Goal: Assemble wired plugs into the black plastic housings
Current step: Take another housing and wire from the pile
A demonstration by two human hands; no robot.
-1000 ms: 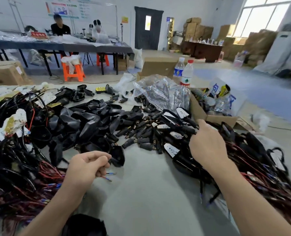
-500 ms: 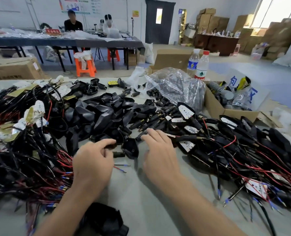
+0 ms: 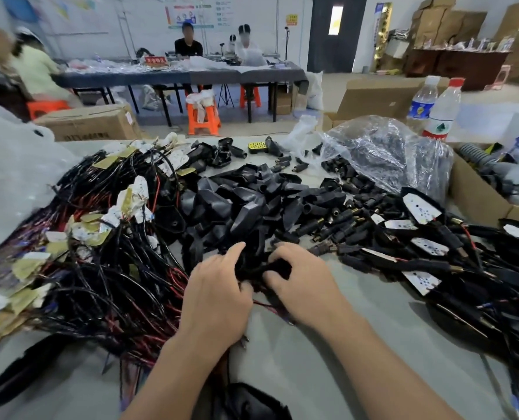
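Black plastic housing (image 3: 259, 268) sits at the near edge of the heap of loose black housings (image 3: 252, 204) on the grey counter (image 3: 328, 359), gripped between both hands, left hand (image 3: 219, 295) and right hand (image 3: 305, 286), likely bracing it while the thin red wire (image 3: 262, 304) end seats.

Glossy black housings (image 3: 252, 204) heap mid-table on the pale grey table (image 3: 328, 368), black and red wires (image 3: 106, 268) tangle along its left edge, dark-dotted white labels (image 3: 422, 209) lie rightward, and a yellow perforated piece (image 3: 256, 146) sits near the far edge.
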